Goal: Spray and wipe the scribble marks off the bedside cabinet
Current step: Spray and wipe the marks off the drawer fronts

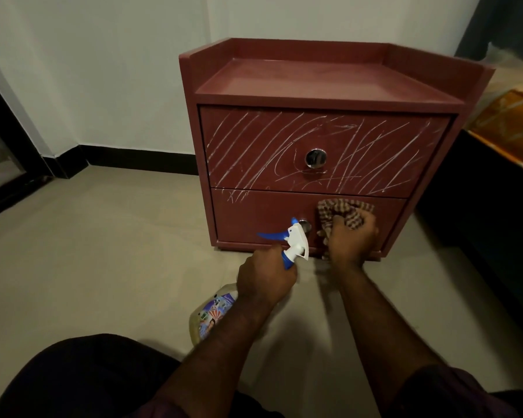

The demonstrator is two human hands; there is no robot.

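Observation:
A dark red bedside cabinet point(320, 86) with two drawers stands on the floor against the wall. White scribble marks point(254, 146) cover the upper drawer front, and a few short ones sit at the top left of the lower drawer point(254, 212). My right hand point(352, 236) grips a bunched checked cloth point(341, 211) and presses it on the right part of the lower drawer. My left hand point(266, 276) holds the neck of a spray bottle point(296, 239), white and blue nozzle up, just in front of the lower drawer's knob.
A bed with an orange cover point(507, 122) stands close on the cabinet's right. Pale floor tiles point(118, 251) spread to the left and in front. A dark door frame point(9, 146) is at the far left. My knee point(82, 378) is at the bottom left.

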